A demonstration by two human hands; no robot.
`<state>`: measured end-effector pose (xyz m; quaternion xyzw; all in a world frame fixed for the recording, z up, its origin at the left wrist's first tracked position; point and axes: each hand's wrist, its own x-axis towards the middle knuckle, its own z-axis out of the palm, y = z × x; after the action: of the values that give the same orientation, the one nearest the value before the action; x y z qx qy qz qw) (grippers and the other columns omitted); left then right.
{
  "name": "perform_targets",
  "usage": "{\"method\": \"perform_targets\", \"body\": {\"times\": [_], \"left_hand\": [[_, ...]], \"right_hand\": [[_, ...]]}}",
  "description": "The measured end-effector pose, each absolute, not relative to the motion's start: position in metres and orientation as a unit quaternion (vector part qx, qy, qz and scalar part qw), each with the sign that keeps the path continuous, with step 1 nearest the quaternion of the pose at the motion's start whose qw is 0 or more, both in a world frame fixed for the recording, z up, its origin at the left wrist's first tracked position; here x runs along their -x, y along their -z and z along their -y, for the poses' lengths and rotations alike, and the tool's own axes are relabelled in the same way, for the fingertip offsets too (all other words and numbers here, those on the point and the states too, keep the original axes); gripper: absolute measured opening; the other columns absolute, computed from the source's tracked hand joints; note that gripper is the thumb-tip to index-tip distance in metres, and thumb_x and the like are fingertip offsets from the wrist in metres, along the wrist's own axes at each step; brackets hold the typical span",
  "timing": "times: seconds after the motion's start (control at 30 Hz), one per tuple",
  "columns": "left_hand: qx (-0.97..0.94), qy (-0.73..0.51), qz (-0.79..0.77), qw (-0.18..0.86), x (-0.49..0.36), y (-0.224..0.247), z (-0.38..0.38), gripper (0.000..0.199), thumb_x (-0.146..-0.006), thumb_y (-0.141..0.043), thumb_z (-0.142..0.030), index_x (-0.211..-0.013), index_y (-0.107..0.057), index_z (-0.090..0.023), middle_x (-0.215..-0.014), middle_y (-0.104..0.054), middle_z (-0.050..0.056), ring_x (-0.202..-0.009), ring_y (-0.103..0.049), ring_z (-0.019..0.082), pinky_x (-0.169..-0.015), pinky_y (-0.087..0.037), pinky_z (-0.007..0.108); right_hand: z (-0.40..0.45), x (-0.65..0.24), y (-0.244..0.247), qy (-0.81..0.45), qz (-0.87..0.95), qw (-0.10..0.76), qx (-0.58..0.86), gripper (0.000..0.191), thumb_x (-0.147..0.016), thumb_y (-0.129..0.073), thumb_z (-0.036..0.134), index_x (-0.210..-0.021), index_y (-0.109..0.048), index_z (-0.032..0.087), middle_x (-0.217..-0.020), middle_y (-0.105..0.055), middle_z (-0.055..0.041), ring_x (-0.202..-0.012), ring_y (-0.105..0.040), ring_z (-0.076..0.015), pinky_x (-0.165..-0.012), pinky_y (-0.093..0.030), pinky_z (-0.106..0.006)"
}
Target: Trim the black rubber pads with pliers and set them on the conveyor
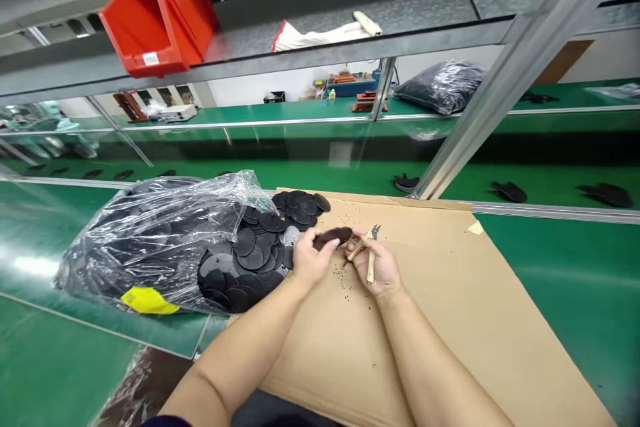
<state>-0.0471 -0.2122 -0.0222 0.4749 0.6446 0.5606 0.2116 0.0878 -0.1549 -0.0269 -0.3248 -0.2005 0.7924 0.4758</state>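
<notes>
My left hand (311,259) pinches a dark brown moulded rubber piece (333,237) by its near edge. My right hand (379,268) is shut around small flush-cutting nippers (369,255) with pale handles, their steel tips (375,232) pointing away from me. The nippers sit right next to the rubber piece. Both hands are just above a flattened cardboard sheet (400,320), with tiny black trimmings (345,273) scattered across it. To the left lies a heap of black ribbed discs (255,253), spilling from a clear plastic bag (150,240).
A green workbench (560,293) runs under the cardboard. Ahead stands an aluminium shelf upright (500,87) with a metal shelf (320,33) above, holding a red plastic bin (160,17) and white cloth (325,35). Black parts (510,191) and a bagged load (440,87) lie farther off.
</notes>
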Motion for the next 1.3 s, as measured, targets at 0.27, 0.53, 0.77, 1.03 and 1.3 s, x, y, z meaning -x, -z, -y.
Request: {"method": "perform_targets", "body": {"times": [0.27, 0.53, 0.77, 1.03, 1.3], "left_hand": [[-0.475, -0.441, -0.757, 0.088, 0.106, -0.011, 0.111, 0.027, -0.083, -0.057, -0.029, -0.107, -0.066, -0.019, -0.102, -0.066, 0.009, -0.099, -0.060, 0.024, -0.092, -0.045, 0.037], [-0.521, -0.203, -0.829, -0.026, 0.143, -0.020, 0.028, 0.052, -0.076, -0.064, -0.028, -0.126, -0.054, -0.015, -0.125, -0.050, 0.020, -0.117, -0.046, 0.037, -0.096, -0.039, 0.048], [-0.602, -0.186, -0.760, 0.158, 0.022, 0.019, -0.039, 0.042, -0.085, -0.056, -0.038, -0.121, -0.057, -0.016, -0.120, -0.060, 0.015, -0.113, -0.055, 0.027, -0.096, -0.041, 0.035], [-0.566, -0.233, -0.747, 0.261, -0.074, 0.037, -0.090, 0.065, -0.073, -0.074, -0.032, -0.129, -0.048, -0.012, -0.121, -0.061, 0.020, -0.119, -0.052, 0.032, -0.097, -0.040, 0.040], [-0.518, -0.360, -0.724, 0.280, -0.056, 0.012, -0.061, 0.024, -0.078, -0.065, -0.018, -0.102, -0.069, -0.018, -0.101, -0.071, 0.008, -0.093, -0.064, 0.019, -0.081, -0.048, 0.027]], "right_hand": [[0.144, -0.096, 0.026, -0.768, 0.151, 0.529, 0.327, 0.028, -0.057, -0.075, 0.025, -0.083, -0.067, 0.016, -0.079, -0.065, -0.0016, -0.059, -0.054, -0.0112, -0.055, -0.046, -0.025], [0.139, -0.090, 0.034, -0.772, 0.115, 0.535, 0.323, 0.029, -0.057, -0.073, 0.024, -0.083, -0.064, 0.017, -0.065, -0.060, 0.0007, -0.056, -0.052, -0.0118, -0.053, -0.044, -0.024], [0.132, -0.088, 0.043, -0.777, 0.076, 0.544, 0.308, 0.026, -0.062, -0.067, 0.027, -0.086, -0.060, 0.020, -0.067, -0.055, 0.0027, -0.057, -0.052, -0.0120, -0.055, -0.045, -0.027], [0.134, -0.080, 0.046, -0.744, 0.035, 0.586, 0.318, 0.023, -0.062, -0.064, 0.030, -0.082, -0.055, 0.022, -0.072, -0.061, 0.0014, -0.068, -0.060, -0.0162, -0.060, -0.048, -0.028], [0.127, -0.089, 0.046, -0.764, 0.113, 0.557, 0.306, 0.019, -0.063, -0.066, 0.028, -0.079, -0.058, 0.024, -0.066, -0.058, 0.0014, -0.062, -0.057, -0.0165, -0.059, -0.048, -0.032]]}}
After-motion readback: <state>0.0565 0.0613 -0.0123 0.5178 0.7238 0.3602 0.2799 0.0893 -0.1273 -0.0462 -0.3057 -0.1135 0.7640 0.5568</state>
